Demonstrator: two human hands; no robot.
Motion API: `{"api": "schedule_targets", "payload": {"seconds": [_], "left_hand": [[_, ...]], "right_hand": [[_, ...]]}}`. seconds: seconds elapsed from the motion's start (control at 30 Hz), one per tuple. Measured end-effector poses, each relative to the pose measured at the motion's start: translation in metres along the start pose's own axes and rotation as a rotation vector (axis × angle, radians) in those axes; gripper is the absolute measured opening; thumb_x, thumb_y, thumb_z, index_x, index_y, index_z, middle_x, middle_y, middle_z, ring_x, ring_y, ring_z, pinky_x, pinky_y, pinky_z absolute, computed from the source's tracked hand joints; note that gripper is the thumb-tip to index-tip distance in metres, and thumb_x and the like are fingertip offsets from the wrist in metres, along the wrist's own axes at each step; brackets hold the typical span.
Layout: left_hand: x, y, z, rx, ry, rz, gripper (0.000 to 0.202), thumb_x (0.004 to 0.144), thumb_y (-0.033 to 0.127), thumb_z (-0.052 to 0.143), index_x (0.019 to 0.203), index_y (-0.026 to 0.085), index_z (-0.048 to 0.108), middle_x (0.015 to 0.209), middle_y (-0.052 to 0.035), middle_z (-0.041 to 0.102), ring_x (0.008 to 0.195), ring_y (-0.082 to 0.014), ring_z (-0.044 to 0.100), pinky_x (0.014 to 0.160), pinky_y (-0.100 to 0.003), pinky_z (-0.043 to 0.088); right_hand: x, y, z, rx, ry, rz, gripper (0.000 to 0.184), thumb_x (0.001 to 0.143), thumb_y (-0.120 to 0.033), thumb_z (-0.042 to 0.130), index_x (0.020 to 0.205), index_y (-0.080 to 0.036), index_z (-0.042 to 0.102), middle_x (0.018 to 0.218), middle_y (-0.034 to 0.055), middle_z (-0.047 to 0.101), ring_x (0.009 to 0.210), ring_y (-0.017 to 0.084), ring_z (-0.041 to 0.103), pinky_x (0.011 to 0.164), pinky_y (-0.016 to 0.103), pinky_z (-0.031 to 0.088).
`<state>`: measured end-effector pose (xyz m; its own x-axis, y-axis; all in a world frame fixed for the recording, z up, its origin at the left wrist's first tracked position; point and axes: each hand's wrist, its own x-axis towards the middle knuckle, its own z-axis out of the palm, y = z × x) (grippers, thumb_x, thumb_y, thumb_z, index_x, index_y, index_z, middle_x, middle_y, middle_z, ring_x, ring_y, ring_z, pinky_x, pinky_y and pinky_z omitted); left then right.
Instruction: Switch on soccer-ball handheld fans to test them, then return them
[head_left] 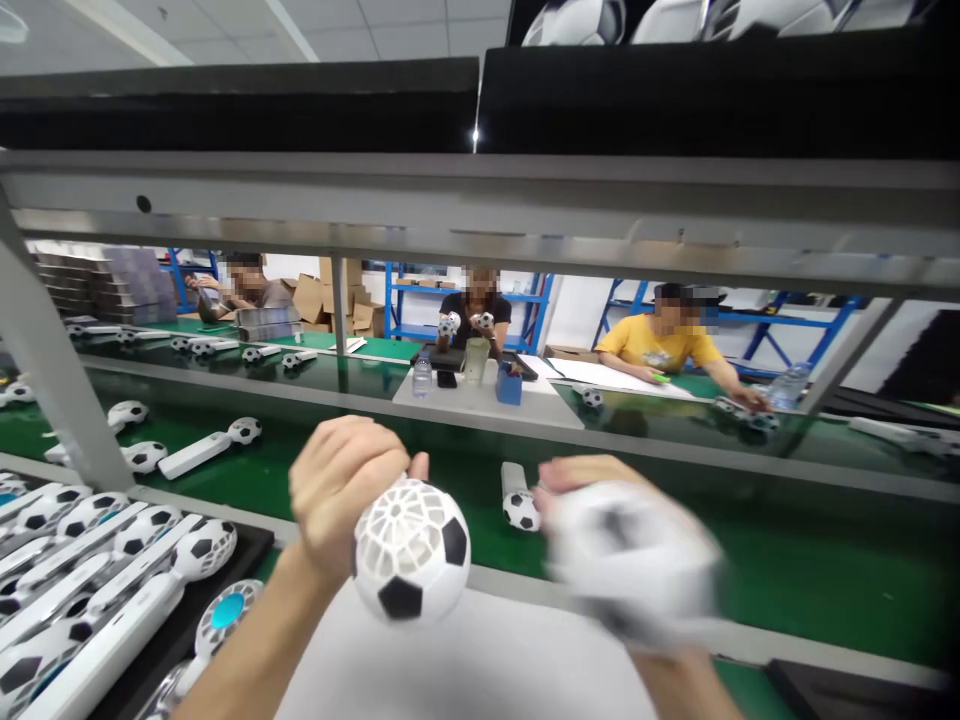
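Note:
Near the middle, my left hand (349, 490) is closed around the handle of a handheld fan (412, 550). The fan's head is a black-and-white football shape with an open grille, facing me; its handle is hidden by my fingers. To the right, my right hand (600, 475) grips a second football-headed fan (634, 560), both smeared by motion. Its handle cannot be made out. Beyond and between the hands, another handheld fan (520, 505) lies on the green belt. A white sheet (465, 660) sits below both hands.
A black tray (255, 550) at the lower left holds several fans. More fans lie on the green conveyor belt (442, 490). A shelf frame (480, 200) crosses overhead, with an upright post (64, 350) at left. Several co-workers sit opposite. Another dark tray (847, 690) is at lower right.

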<state>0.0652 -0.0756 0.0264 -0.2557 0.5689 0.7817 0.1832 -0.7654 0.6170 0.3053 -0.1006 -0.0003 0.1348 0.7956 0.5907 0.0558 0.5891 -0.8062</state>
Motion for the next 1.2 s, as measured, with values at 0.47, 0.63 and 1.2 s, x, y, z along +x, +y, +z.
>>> {"api": "schedule_targets", "payload": {"seconds": [0.47,0.63,1.2], "left_hand": [[-0.011,-0.115,0.021,0.151,-0.423,-0.365,0.027,0.074,0.035,0.076,0.090,0.014,0.070,0.080,-0.0058,0.070,0.075,-0.0218,0.065,0.070,-0.034,0.052],[-0.032,-0.165,0.027,0.268,-0.431,-0.523,0.032,0.086,0.038,0.070,0.106,0.013,0.065,0.096,-0.0048,0.069,0.086,-0.0186,0.067,0.080,-0.038,0.055],[-0.010,-0.139,0.020,0.954,-0.553,-0.343,0.039,0.092,0.036,0.062,0.126,0.019,0.058,0.139,-0.0108,0.052,0.127,-0.0297,0.049,0.103,-0.053,0.043]], "right_hand": [[0.018,0.112,0.028,-0.426,-0.088,0.106,0.062,0.090,-0.034,0.067,0.144,-0.018,0.042,0.117,0.0105,0.064,0.102,0.026,0.066,0.091,0.044,0.054],[0.020,0.129,0.020,-0.747,-0.165,0.193,0.044,0.096,-0.023,0.060,0.138,-0.017,0.048,0.131,0.0126,0.057,0.119,0.030,0.057,0.102,0.054,0.045],[0.060,0.100,-0.076,-1.064,-0.197,0.487,0.032,0.089,-0.030,0.069,0.117,-0.019,0.062,0.105,0.0057,0.066,0.095,0.022,0.063,0.088,0.041,0.050]]}}
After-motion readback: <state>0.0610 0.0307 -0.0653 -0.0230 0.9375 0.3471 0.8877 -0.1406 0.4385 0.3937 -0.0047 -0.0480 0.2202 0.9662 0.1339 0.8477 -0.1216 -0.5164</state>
